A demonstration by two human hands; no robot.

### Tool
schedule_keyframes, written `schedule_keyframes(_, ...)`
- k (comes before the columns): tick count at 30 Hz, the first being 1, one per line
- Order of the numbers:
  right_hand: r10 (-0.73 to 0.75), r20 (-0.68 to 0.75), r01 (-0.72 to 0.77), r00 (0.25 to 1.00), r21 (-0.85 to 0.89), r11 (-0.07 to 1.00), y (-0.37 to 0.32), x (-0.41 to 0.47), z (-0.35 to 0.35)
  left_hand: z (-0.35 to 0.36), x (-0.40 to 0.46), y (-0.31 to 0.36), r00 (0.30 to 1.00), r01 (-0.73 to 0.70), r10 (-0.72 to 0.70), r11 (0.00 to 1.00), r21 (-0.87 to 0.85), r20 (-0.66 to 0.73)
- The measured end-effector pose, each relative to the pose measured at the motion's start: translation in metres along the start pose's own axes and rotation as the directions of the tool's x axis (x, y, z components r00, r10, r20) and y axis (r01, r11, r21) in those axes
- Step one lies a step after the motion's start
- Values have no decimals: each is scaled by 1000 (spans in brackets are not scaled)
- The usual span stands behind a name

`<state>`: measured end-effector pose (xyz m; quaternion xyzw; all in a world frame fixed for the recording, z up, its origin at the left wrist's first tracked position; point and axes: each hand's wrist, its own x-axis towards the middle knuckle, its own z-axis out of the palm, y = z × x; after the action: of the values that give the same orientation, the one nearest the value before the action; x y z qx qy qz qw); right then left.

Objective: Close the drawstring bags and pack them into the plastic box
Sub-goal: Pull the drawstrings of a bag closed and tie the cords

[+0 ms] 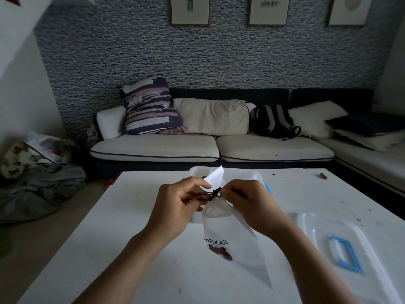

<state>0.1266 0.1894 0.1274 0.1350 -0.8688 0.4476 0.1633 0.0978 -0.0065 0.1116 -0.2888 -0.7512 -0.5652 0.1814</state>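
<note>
A white translucent drawstring bag (230, 235), printed "POPULAR" with a dark brown figure, hangs above the white table (131, 238). Its neck is gathered by a dark cord (213, 192). My left hand (177, 207) pinches the cord on the left of the neck. My right hand (247, 205) pinches the cord and neck on the right. Behind my hands stands the clear plastic box (252, 175), partly hidden, with a white corner of the bag's top (215, 175) sticking up in front of it.
The box's clear lid (350, 249) with a blue handle (344, 253) lies on the table at right. A small brown object (323, 176) sits near the far right edge. A sofa (210, 148) with cushions and a backpack stands beyond the table.
</note>
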Motion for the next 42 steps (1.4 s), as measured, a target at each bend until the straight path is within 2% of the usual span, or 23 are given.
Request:
schedule_keyframes(5, 20, -4, -19, 1000, 74, 997, -1, 0, -3, 0, 2, -6, 997, 10, -9, 1000, 15, -83)
schedule_keyframes(11, 50, 4, -50, 999, 109, 993, 0, 0, -6, -1, 5, -5, 996, 86, -83, 989, -124, 26)
schedule_keyframes(17, 71, 12, -71, 997, 105, 992, 0, 1, -6, -1, 3, -5, 993, -112, 112, 994, 8, 36)
schedule_keyframes(21, 75, 16, -76, 997, 117, 990, 0, 0, -6, -2, 5, -3, 944, -330, 329, 934, 141, 29)
schedule_keyframes(23, 88, 23, -90, 996, 138, 986, 0, 0, -5, -3, 5, -2, 934, -357, 357, 922, 153, 26)
schedule_keyframes(25, 104, 28, -107, 994, 166, 980, 1, 0, -5, -3, 4, -2, 951, -306, 310, 942, 137, -9)
schedule_keyframes(28, 122, 46, -130, 991, 258, 957, 2, 0, -7, -1, 4, -4, 987, -124, 128, 991, 43, -99)
schedule_keyframes(31, 126, 70, -141, 990, 292, 946, 3, 1, -8, 0, 6, -8, 995, -10, 7, 999, -34, -103)
schedule_keyframes(42, 81, 32, -87, 996, 397, 914, 18, -2, -29, -7, 10, -18, 979, 157, -169, 982, -102, -113)
